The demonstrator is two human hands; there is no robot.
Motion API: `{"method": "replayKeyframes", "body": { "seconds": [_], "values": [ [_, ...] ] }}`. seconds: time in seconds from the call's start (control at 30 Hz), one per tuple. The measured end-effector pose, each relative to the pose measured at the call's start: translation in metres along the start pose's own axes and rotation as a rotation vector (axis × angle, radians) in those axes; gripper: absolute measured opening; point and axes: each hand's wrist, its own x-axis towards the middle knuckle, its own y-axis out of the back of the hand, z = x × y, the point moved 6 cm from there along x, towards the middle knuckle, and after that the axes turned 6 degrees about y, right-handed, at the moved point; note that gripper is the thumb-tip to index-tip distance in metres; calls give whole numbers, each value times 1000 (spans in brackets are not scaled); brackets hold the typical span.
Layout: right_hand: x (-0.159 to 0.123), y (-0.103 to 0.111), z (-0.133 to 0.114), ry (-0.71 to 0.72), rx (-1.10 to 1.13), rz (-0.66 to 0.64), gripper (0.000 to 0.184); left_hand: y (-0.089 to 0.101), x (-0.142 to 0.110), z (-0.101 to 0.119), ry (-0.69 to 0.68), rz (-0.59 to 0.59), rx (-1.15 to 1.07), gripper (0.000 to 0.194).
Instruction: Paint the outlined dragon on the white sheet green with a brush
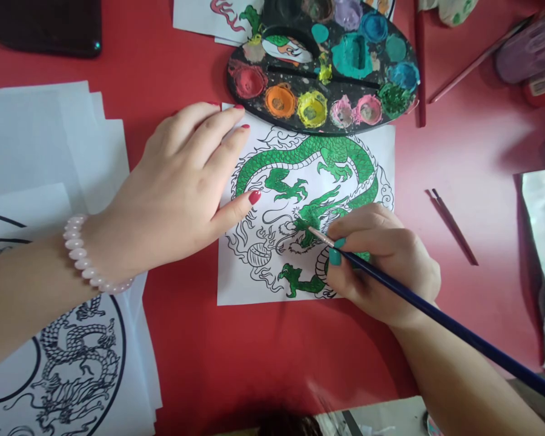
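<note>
A sheet with a printed dragon (pixel 295 163) lies on the red table, most of the dragon's body and head coloured green. My right hand (pixel 384 260) pinches a long dark blue paintbrush (pixel 418 297) near its ferrule. The brush tip touches the dragon's head or is very close to it. Flat over the sheet's left edge rests my left hand (pixel 195 175), fingers stretched out, a pale pink bead bracelet (pixel 82 260) at its wrist. Just above, a black paint palette (pixel 295 75) with wells of many colours overlaps the sheet's top edge.
Stacked printed sheets (pixel 104 151) lie at the left, below a black device (pixel 45 27). To the right are a small thin brush (pixel 456 233), another thin brush (pixel 476 65), a purple bottle (pixel 529 48) and a silvery packet (pixel 542 242). Part of another picture (pixel 195 18) shows behind the palette.
</note>
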Motion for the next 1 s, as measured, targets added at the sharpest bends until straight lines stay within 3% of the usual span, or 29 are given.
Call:
{"method": "replayKeyframes", "body": {
  "seconds": [0.2, 0.77, 1.0],
  "values": [
    [0, 3, 2, -10, -15, 48, 22, 2, 0, 3, -6, 9, 0, 62],
    [1, 0, 1, 11, -39, -10, 26, 3, 0, 4, -13, 6, -8, 61],
    [3, 2, -1, 46, -21, 25, 31, 4, 0, 4, -22, 39, -3, 62]
  ]
}}
